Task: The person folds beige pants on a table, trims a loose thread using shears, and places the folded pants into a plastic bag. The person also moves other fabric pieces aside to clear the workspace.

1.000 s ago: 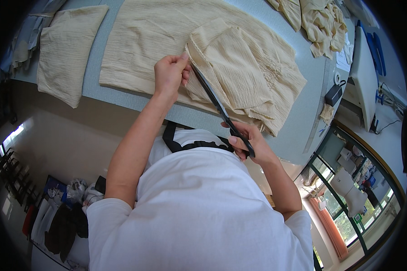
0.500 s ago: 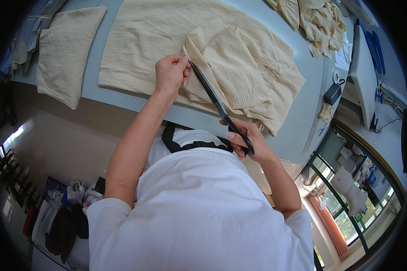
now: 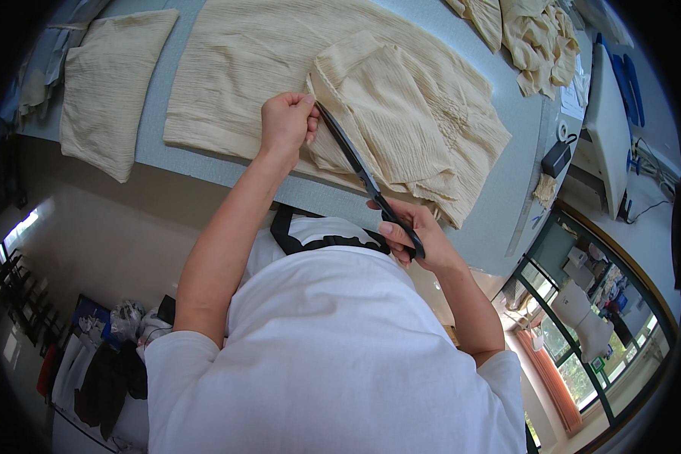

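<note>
A large piece of cream crinkled fabric (image 3: 242,68) lies over the table, with a bunched, folded part (image 3: 386,98) on its right side. My left hand (image 3: 287,125) is closed, pinching the edge of that folded part between thumb and fingers. In my right hand (image 3: 414,233) is a pair of long black scissors (image 3: 356,163), fingers wrapped round the handles. The blades look almost or fully together and slant up to the left. Their tips reach the fabric edge right beside my left fingertips; whether they touch it I cannot tell.
The grey-blue table (image 3: 477,234) has its near edge just in front of my body. A folded cream cloth (image 3: 110,91) overhangs that edge at left. More cream cloth (image 3: 537,45) lies far right, near a black box (image 3: 557,157) and a tape roll (image 3: 562,130).
Almost nothing differs. Both hands, the scissors and the fabric keep their places, apart from a very slight shift of the view.
</note>
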The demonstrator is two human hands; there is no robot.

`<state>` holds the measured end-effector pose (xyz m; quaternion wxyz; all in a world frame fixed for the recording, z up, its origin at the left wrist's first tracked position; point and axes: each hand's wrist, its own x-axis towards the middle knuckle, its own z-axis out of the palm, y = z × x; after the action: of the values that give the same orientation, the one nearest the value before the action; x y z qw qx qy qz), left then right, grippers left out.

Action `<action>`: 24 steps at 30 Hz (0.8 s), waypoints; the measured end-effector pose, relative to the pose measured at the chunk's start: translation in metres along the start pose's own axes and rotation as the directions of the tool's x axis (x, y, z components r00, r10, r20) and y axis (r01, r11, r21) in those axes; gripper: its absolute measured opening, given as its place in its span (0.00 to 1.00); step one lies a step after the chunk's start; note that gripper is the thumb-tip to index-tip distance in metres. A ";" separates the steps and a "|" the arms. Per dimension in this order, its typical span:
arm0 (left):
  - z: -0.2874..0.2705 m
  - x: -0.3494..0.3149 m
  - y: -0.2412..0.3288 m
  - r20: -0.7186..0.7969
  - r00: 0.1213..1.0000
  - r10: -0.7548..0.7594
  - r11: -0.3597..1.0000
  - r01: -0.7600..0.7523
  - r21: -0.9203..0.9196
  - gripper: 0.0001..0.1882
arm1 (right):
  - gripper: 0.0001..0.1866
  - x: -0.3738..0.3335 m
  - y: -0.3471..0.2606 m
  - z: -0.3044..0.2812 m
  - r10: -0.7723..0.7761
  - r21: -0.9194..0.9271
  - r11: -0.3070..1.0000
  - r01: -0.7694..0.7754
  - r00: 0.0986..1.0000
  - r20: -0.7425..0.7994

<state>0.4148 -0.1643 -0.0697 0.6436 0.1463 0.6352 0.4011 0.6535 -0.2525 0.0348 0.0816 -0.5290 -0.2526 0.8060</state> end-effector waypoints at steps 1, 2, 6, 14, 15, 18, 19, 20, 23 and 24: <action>0.000 0.001 -0.001 0.005 1.000 0.004 1.000 -0.004 0.000 0.10 | 0.29 0.000 0.000 0.000 -0.004 0.007 1.000 0.004 1.000 0.003; -0.001 0.001 -0.002 0.011 1.000 0.007 1.000 -0.007 0.000 0.10 | 0.29 0.000 0.000 0.000 -0.007 0.014 1.000 0.007 1.000 0.007; -0.001 0.002 -0.002 0.004 1.000 0.005 1.000 -0.005 -0.011 0.09 | 0.29 0.000 0.000 -0.001 -0.010 0.012 1.000 0.009 1.000 0.011; -0.002 0.004 -0.003 0.009 1.000 0.014 1.000 -0.014 -0.024 0.09 | 0.29 0.001 -0.002 -0.002 0.004 -0.007 1.000 -0.004 1.000 0.002; -0.002 0.004 -0.003 0.011 1.000 0.015 1.000 -0.015 -0.022 0.09 | 0.30 0.001 -0.003 -0.003 0.004 -0.014 1.000 -0.004 1.000 0.002; -0.002 0.004 -0.003 0.019 1.000 0.016 1.000 -0.015 -0.013 0.09 | 0.29 0.001 -0.005 -0.003 0.009 -0.011 1.000 -0.009 1.000 -0.004; -0.002 0.004 -0.003 0.022 1.000 0.014 1.000 -0.014 -0.007 0.09 | 0.29 0.001 -0.004 -0.004 0.012 -0.024 1.000 -0.012 1.000 -0.010; -0.002 0.004 -0.003 0.025 1.000 0.012 1.000 -0.012 -0.001 0.10 | 0.29 0.000 -0.004 -0.006 0.015 -0.037 0.999 -0.016 1.000 -0.016; -0.003 0.004 -0.003 0.023 1.000 0.008 1.000 -0.008 0.007 0.09 | 0.29 -0.001 -0.007 -0.007 0.016 -0.061 0.998 -0.017 1.000 -0.022; -0.002 0.005 -0.003 0.024 1.000 0.007 1.000 -0.007 0.008 0.09 | 0.29 0.000 -0.008 -0.007 0.014 -0.065 0.998 -0.016 1.000 -0.023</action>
<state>0.4131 -0.1638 -0.0756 0.6492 0.1562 0.6284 0.3990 0.6590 -0.2436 0.0369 0.0610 -0.5425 -0.2740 0.7918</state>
